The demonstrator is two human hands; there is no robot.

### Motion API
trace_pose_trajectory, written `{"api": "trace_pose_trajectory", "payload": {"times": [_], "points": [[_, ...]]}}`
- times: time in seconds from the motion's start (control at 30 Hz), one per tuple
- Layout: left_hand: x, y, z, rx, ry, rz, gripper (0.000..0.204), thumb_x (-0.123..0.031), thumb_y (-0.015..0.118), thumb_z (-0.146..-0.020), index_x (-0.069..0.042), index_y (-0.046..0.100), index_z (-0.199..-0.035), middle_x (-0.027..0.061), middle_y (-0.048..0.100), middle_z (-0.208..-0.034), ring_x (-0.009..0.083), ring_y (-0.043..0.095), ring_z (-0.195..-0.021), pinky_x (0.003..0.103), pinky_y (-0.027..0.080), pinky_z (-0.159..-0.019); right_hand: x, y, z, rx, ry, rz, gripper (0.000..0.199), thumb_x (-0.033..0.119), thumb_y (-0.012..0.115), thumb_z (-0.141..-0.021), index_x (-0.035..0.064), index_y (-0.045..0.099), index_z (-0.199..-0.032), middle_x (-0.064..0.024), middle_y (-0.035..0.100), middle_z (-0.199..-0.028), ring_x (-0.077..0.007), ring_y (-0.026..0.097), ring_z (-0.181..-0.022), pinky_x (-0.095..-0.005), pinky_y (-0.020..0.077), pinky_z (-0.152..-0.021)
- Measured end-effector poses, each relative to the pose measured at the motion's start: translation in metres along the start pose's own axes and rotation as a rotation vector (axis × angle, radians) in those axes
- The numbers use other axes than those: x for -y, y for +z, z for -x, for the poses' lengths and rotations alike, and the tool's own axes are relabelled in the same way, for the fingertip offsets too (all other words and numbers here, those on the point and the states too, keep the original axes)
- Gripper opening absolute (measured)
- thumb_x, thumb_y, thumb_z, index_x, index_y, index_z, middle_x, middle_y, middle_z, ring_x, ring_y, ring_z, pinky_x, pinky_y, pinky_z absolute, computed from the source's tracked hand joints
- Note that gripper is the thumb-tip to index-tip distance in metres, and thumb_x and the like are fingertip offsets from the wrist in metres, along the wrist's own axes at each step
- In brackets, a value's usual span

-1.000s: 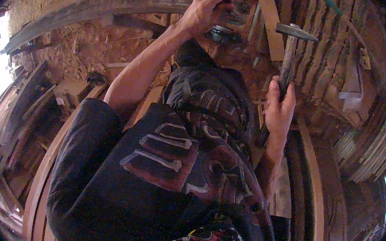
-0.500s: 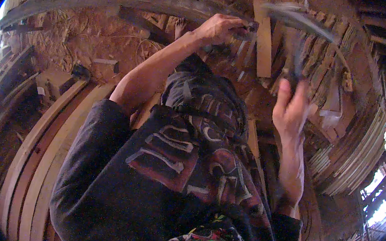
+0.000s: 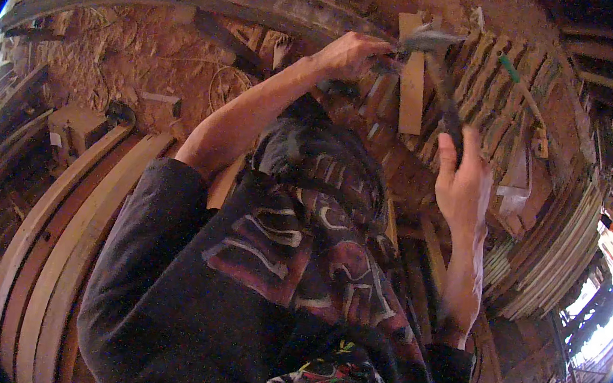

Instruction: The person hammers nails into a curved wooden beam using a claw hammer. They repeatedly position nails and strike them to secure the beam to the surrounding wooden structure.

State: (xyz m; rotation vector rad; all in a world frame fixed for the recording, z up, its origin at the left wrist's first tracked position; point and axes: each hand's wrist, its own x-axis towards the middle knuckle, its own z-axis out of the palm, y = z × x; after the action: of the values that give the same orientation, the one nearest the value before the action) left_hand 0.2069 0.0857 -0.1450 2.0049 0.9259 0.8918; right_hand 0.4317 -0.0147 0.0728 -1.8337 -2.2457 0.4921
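Observation:
My right hand [image 3: 465, 179] is wrapped round the dark handle of a hammer [image 3: 447, 101]. The metal hammer head is motion-smeared and hangs over a narrow pale board [image 3: 412, 90], close to the fingertips of my left hand [image 3: 352, 57]. That left hand is closed in a pinch at the end of a long, weathered timber [image 3: 267, 2]. Between its fingers is something small and dark, too blurred to name. The pale board lies just to the right of my left fingers.
Ridged wooden slats [image 3: 485, 83] lie on the right, with a green-ended stick [image 3: 516, 78] across them. Stacked thin boards [image 3: 548, 257] stand farther right. Long planks [image 3: 81, 241] run along my left side. Reddish ground with shavings [image 3: 148, 52] spreads at the far left.
The hammer head, a blurred streak before, has swung left toward my left fingers. My left hand has stayed almost in place, still pinched.

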Motion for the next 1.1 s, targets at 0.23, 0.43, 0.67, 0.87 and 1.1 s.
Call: {"api": "trace_pose_trajectory", "payload": {"times": [0.23,0.43,0.67,0.87,1.1], "points": [[0.006,0.003,-0.007,-0.006,-0.011,-0.008,0.042,-0.001,0.063,-0.077,-0.004,0.065,-0.119,0.0172,0.069,-0.113,0.0385,0.066,-0.103,0.044,0.055,-0.090,0.000,0.009,-0.001,-0.097,0.038,-0.144,0.035,0.025,0.058,-0.099,-0.0023,0.056,-0.120,-0.0274,0.066,-0.098,-0.0474,0.065,-0.091,-0.0494,0.0520,-0.073],[-0.013,-0.001,-0.012,-0.080,0.015,-0.046,0.033,-0.002,0.069,-0.079,-0.009,0.068,-0.112,0.0134,0.071,-0.107,0.0340,0.068,-0.100,0.042,0.056,-0.088,-0.010,0.020,0.016,-0.075,0.168,-0.249,0.040,0.032,0.055,-0.101,-0.0033,0.056,-0.119,-0.0269,0.067,-0.097,-0.0463,0.066,-0.091,-0.0490,0.0510,-0.073],[-0.045,-0.022,-0.029,-0.525,-0.437,0.183,0.014,-0.012,0.065,-0.093,-0.003,0.067,-0.103,0.0095,0.074,-0.095,0.0145,0.070,-0.089,0.030,0.055,-0.079,-0.025,0.039,0.048,-0.009,0.416,-0.510,0.033,0.027,0.053,-0.102,-0.0019,0.060,-0.117,-0.0212,0.070,-0.100,-0.0352,0.068,-0.086,-0.0409,0.0515,-0.075],[-0.034,-0.024,-0.047,-0.319,-0.168,0.146,0.015,-0.017,0.062,-0.095,-0.004,0.067,-0.100,0.0115,0.072,-0.088,0.0305,0.069,-0.075,0.037,0.053,-0.069,-0.027,0.045,0.056,-0.006,0.513,-0.574,0.030,0.023,0.053,-0.102,-0.0011,0.060,-0.119,-0.0161,0.071,-0.099,-0.0257,0.067,-0.081,-0.0370,0.0510,-0.073],[-0.031,-0.024,-0.036,-0.252,-0.209,-0.030,0.013,-0.015,0.064,-0.093,-0.005,0.068,-0.101,0.0166,0.069,-0.085,0.0374,0.065,-0.073,0.041,0.052,-0.064,-0.026,0.046,0.057,-0.024,0.506,-0.612,0.031,0.023,0.053,-0.102,-0.0011,0.060,-0.120,-0.0169,0.071,-0.100,-0.0250,0.067,-0.082,-0.0372,0.0513,-0.075]]}}
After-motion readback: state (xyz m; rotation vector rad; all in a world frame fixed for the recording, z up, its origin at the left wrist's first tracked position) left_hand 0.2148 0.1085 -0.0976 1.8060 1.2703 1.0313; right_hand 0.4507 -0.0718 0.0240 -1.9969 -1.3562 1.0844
